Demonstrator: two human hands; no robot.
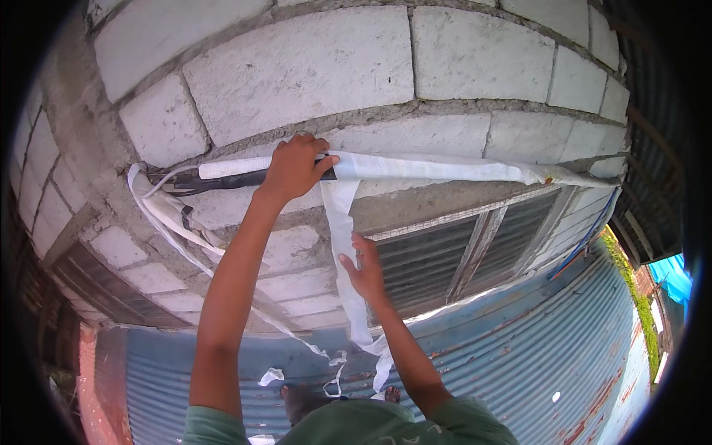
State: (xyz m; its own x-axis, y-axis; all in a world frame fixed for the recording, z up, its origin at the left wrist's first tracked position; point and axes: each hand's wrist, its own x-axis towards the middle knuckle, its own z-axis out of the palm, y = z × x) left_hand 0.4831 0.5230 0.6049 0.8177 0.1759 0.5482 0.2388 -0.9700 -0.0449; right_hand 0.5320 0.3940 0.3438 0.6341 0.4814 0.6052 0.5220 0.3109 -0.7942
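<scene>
Can count one left hand [293, 172], one right hand [364, 273], two feet [392, 394], two sleeves [213, 426], one bundle [445, 170], one blue tarp [670, 277].

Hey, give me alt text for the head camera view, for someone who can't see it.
A person's left hand rests on a black bundle along a whitish block wall; the right hand, thumb spread, is at a white strip hanging down beside it. To the right, a white-wrapped length runs along the wall, above blue, rust-marked corrugated metal sheets.
</scene>
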